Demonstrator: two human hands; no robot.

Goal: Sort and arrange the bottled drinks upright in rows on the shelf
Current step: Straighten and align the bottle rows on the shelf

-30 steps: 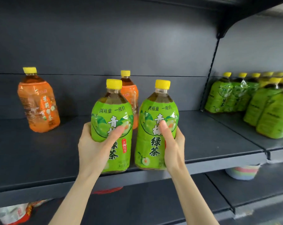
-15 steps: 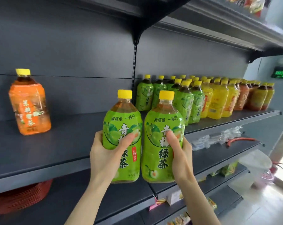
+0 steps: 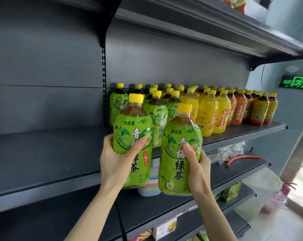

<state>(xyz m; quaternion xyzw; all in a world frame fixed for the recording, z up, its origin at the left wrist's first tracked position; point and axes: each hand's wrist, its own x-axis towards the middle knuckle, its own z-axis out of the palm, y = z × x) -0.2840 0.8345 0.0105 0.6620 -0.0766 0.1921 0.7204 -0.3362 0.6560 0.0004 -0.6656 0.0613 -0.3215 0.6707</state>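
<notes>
My left hand (image 3: 116,160) grips a green tea bottle (image 3: 132,134) with a yellow cap, held upright in the air in front of the shelf edge. A second green tea bottle (image 3: 179,153) of the same kind is upright in my right hand (image 3: 198,169), a little lower and nearer. Behind them, the right shelf section (image 3: 243,130) carries rows of upright bottles: green ones (image 3: 157,112) at the left, yellow ones (image 3: 208,110) in the middle, orange-red ones (image 3: 241,108) and darker ones (image 3: 262,110) at the right.
The left shelf section (image 3: 42,153) shows bare dark board. A slotted upright post (image 3: 103,84) divides the two sections. An upper shelf (image 3: 217,26) overhangs. Lower shelves hold a pastel stack (image 3: 150,188), plastic wrap (image 3: 229,151), an orange tool (image 3: 241,158) and snack packets (image 3: 230,190).
Both hands have carried the two green bottles to the right, from the left shelf section towards the stocked rows. The orange bottle on the left shelf has passed out of view.
</notes>
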